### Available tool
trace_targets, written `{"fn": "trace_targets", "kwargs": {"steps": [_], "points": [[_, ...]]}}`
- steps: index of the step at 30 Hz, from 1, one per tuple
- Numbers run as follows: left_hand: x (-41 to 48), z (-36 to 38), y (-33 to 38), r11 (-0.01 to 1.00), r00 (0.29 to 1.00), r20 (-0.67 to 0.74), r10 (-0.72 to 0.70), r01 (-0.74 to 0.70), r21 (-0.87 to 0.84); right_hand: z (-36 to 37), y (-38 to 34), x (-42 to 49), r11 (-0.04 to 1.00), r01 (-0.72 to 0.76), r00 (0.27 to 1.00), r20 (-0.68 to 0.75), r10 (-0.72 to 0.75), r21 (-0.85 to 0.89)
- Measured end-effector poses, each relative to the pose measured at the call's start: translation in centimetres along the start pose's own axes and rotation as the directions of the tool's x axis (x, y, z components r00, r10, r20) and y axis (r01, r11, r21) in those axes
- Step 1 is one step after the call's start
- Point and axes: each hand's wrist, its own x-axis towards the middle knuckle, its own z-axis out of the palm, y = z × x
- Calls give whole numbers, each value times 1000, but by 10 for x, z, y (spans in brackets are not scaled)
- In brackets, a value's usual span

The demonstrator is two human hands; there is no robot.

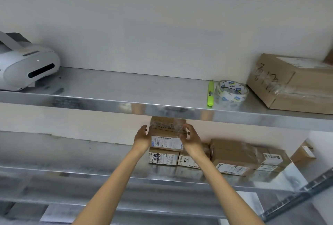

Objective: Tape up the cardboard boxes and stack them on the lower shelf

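We see the taped box (166, 134) between our fingers, on top of other boxes (163, 158) on the lower shelf (72, 169). Left hand (142, 139) fingers lie straight against its side. Right hand (191, 139) fingers curl at its edge, grip unclear.

Soft, fairly bright light is spreading evenly, leaving only faint shadows. The upper shelf (108, 101) is glaring with pale reflections along its steel front lip. The wide lens is bowing straight lines toward the edges (strongest at lower right), and the right hand (191, 137) and bottom shelves (54, 205) are smearing into blur.
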Motion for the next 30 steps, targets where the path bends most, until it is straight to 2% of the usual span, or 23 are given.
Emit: {"fn": "trace_targets", "kwargs": {"steps": [4,9,14,19,23,26,30], "points": [[0,-3,-5,1000,1000,18,12,-11,-27,-3,-1,-2,999,27,999,-36,-29,-40],[-6,-5,-10,994,998,26,55,-52,-96,-4,-1,-8,992,91,996,0,-91,-93],[-11,-5,-13,999,999,25,42,-41,-16,-4,1,-17,988,79,997,-9,-81,-134],[-16,-2,-14,997,999,14,52,-51,-62,-8,7,-17,996,-5,999,-39,1,-85],[-15,-2,1,984,995,10,98,-95,-152,-12,-1,-8,999,29,989,-147,-34,-36],[-14,1,7,971,993,24,116,-108,-212,-14,-2,0,997,51,986,-157,-59,-52],[-14,4,-2,974,991,31,130,-121,-192,-12,11,-1,998,57,990,-127,-59,-21]]}}
